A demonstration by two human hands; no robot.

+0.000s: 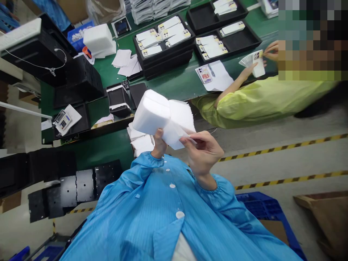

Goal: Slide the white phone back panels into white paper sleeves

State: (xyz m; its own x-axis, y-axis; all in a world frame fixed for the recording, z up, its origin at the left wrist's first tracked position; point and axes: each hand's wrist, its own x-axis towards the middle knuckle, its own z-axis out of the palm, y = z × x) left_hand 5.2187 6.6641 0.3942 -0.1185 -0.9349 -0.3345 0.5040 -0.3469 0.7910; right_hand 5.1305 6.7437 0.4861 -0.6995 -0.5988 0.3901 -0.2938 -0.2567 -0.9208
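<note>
A thick stack of white sheets (pixel 152 108) is held up in front of my chest, bent open so that part of it fans to the right. My left hand (pixel 159 143) is closed on its lower edge, thumb in front and the other fingers hidden behind. With thumb and fingers pinched, my right hand (pixel 203 150) grips the lower right corner of a thin, see-through white sheet (pixel 174 136) at the front. Whether that corner is one sheet or several, I cannot tell. More white stacks (pixel 143 143) lie just behind my left hand.
Black trays (pixel 163 59) with white phone-shaped pieces stand stacked on the green bench (pixel 174 85). At right a co-worker's yellow sleeve (pixel 244 105) reaches over the bench; that person's hands hold fanned pieces (pixel 258 67). A calculator (pixel 63 119) lies left. A blue crate (pixel 261 203) stands low right.
</note>
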